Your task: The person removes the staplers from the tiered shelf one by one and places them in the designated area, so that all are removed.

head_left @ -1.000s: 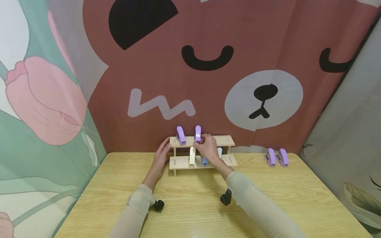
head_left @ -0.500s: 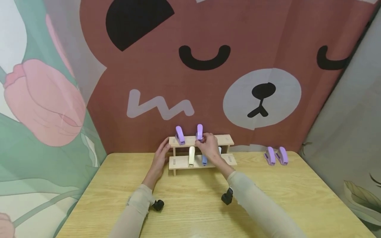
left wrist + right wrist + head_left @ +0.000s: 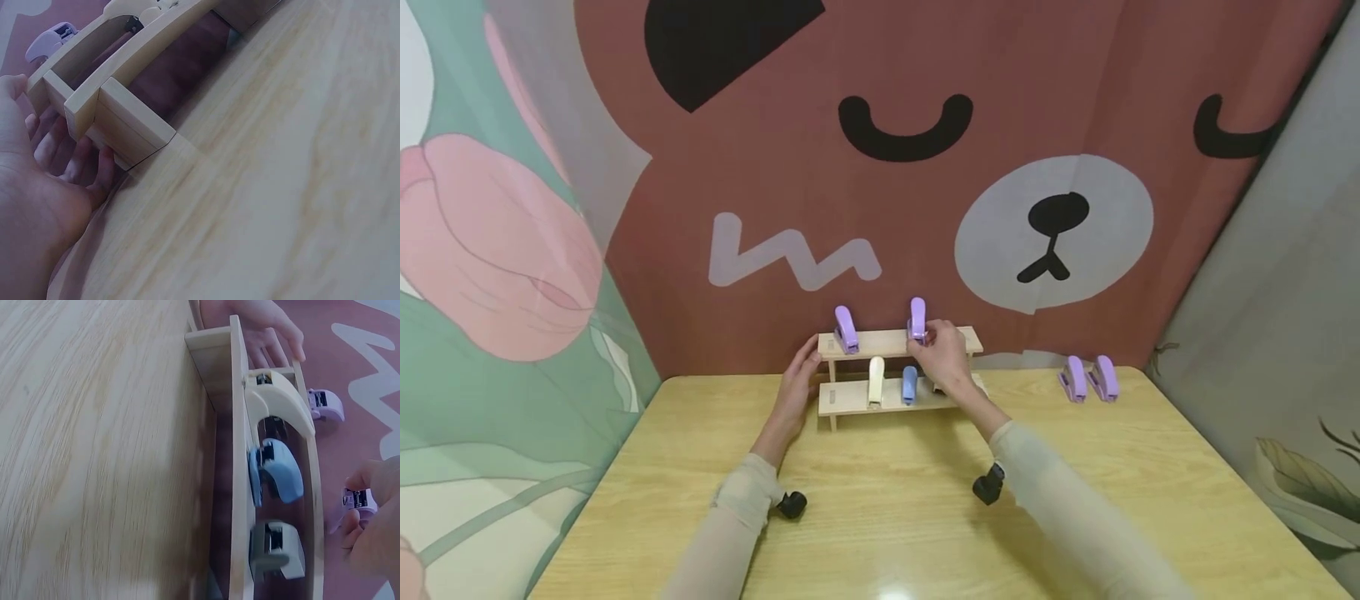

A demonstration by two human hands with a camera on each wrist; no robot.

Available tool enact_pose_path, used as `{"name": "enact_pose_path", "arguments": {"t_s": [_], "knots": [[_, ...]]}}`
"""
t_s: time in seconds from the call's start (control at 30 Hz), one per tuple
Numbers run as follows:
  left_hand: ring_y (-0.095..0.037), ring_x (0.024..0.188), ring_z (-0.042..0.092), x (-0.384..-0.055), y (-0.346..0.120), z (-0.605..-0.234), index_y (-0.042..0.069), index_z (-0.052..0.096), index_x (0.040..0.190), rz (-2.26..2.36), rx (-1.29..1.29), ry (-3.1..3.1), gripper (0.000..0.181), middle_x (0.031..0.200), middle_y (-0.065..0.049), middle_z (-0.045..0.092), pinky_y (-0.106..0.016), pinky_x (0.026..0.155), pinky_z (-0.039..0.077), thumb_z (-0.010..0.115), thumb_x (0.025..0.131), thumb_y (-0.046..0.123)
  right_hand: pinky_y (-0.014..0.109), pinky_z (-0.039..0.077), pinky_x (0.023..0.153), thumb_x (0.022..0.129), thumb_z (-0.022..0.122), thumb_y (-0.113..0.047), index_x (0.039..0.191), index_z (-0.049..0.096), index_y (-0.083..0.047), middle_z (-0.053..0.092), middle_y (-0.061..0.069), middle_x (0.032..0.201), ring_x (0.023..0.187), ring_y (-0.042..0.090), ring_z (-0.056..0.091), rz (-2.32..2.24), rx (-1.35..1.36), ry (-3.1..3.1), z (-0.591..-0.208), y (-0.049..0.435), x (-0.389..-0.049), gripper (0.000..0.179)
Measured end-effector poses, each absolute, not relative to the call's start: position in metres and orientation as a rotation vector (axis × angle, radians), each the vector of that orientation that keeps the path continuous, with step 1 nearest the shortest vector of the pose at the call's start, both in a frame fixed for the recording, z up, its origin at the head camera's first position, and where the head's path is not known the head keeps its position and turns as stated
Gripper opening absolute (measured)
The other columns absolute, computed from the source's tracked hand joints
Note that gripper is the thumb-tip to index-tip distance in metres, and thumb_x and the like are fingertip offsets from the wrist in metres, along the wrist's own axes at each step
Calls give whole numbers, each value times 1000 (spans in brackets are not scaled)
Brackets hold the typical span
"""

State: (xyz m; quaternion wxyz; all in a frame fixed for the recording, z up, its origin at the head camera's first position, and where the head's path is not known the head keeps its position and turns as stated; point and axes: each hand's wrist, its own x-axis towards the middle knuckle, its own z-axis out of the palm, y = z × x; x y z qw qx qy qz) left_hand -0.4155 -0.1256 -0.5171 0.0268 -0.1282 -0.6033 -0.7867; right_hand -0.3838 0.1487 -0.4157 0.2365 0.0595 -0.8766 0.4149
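Observation:
On the two-tier wooden rack (image 3: 883,343), my right hand (image 3: 947,360) pinches a purple stapler (image 3: 917,315) at the upper shelf, right of its middle. Another purple stapler (image 3: 846,331) stands on that shelf further left. The lower shelf bears a cream stapler (image 3: 876,382), a blue stapler (image 3: 909,385) and a pale grey stapler (image 3: 278,550), the last mostly hidden by my right hand in the head view. My left hand (image 3: 792,398) rests against the rack's left end. In the left wrist view its fingers (image 3: 75,159) are loosely bent beside the end panel (image 3: 125,128).
Two more purple staplers (image 3: 1090,379) stand side by side near the back right corner of the wooden table (image 3: 880,500). A cloth backdrop (image 3: 760,167) with a bear print hangs directly behind the rack. A grey curtain (image 3: 1285,292) hangs at the right.
My right hand has shifted the purple stapler to the right along the upper shelf, widening the gap to the other one. The blue stapler is now fully visible. My left hand stays at the rack's end.

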Motion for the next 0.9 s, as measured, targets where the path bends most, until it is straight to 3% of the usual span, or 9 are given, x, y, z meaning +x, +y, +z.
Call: {"name": "enact_pose_path", "arguments": {"t_s": [0.27,0.57,0.9], "knots": [[-49,139,33,-404,-127,-494,18,36,160,-2442,-414,-1878,56,148,-15,47,-56,101,36,52,108,30,38,49,73,83,76,-14,106,71,6,62,14,90,82,27,59,1114,133,-2364,-408,169,-379,31],[-44,137,38,-397,-129,-486,18,36,160,-2436,-379,-1902,56,148,-15,48,-55,101,36,53,108,30,36,47,70,86,77,-17,107,72,1,62,12,90,81,25,57,1148,118,-2330,-419,191,-360,28],[-45,136,39,-392,-125,-489,17,35,160,-2438,-394,-1896,57,148,-17,48,-54,99,37,53,108,31,35,49,68,86,77,-15,110,70,6,62,15,93,80,25,60,1139,56,-2323,-426,221,-346,32]]}}
